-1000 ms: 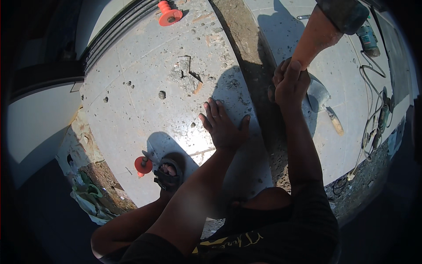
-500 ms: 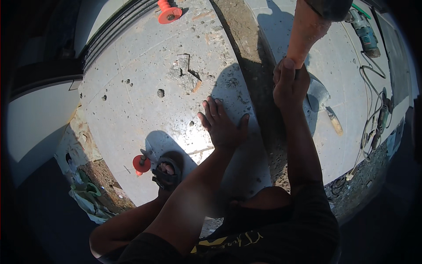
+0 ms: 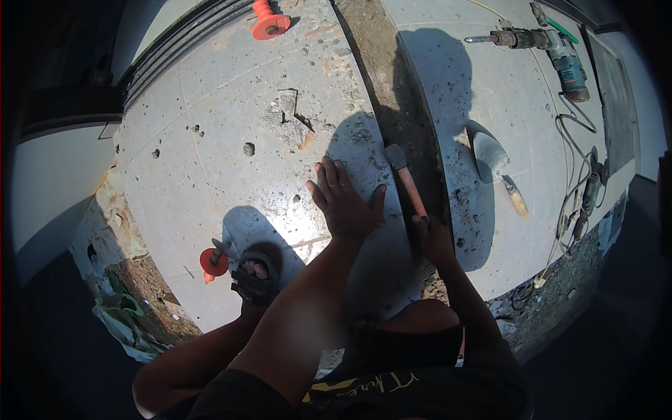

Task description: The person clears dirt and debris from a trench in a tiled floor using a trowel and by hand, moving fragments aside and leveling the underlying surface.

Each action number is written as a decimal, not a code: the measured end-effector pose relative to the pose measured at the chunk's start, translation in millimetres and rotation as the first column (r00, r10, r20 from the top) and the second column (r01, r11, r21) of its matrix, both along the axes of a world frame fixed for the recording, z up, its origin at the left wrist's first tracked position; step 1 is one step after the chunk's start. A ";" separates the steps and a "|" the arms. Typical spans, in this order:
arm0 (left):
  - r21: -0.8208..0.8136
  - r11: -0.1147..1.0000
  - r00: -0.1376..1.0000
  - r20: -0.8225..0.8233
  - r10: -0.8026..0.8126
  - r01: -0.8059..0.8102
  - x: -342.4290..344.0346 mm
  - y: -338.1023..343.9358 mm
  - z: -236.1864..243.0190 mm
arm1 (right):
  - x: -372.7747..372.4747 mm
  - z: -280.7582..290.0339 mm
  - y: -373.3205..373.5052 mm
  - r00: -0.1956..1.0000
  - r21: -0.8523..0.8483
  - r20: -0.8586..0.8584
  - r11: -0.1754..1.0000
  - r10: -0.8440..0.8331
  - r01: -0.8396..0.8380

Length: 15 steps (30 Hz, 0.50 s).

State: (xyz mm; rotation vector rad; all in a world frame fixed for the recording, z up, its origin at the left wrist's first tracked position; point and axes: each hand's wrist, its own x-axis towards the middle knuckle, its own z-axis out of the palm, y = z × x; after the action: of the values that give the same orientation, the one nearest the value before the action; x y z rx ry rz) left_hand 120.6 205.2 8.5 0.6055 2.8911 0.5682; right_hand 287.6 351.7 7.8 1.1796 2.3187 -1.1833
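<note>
My right hand (image 3: pixel 437 242) is closed round the orange-brown handle of a hammer (image 3: pixel 411 190). The hammer's grey head (image 3: pixel 396 156) is down at the edge of the tiled slab (image 3: pixel 231 168), beside a narrow dirt channel (image 3: pixel 392 91). My left hand (image 3: pixel 348 210) lies flat on the slab with fingers spread, just left of the hammer, holding nothing. Broken mortar pieces (image 3: pixel 285 126) and loose grit lie beyond my left hand. Whether the hammer's face touches the tile edge I cannot tell.
Across the channel lie a trowel (image 3: pixel 488 155), a power breaker with a pointed bit (image 3: pixel 568 66) and an angle grinder (image 3: pixel 592 187) with cords. Two chisels with orange guards, one at the far edge (image 3: pixel 269 26) and one nearer (image 3: pixel 213 262), flank my sandalled foot's side (image 3: pixel 255 278).
The hammer has come down from high near the camera to the slab edge, my right hand lowering with it. The left hand stays flat on the slab; the view has shifted slightly.
</note>
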 end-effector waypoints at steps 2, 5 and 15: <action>-0.002 1.000 1.000 -0.014 0.001 -0.001 0.4 -1.5 -1.6 | 30.2 5.2 -8.1 0.998 -0.046 0.063 0.999 -0.013 0.016; -0.008 1.000 1.000 -0.018 -0.003 0.003 0.6 -2.4 -0.7 | 69.2 15.4 -23.5 0.983 -0.131 0.186 0.991 -0.014 0.039; -0.038 0.999 0.998 -0.058 -0.014 0.012 2.3 -3.7 -2.4 | 136.1 22.0 -49.6 0.987 0.121 0.107 0.984 0.116 -0.129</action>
State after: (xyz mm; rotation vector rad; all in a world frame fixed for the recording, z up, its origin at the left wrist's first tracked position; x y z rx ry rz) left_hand 122.8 201.6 6.1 0.6449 2.9424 0.5022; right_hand 423.6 302.1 29.7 1.0922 2.3835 -0.9248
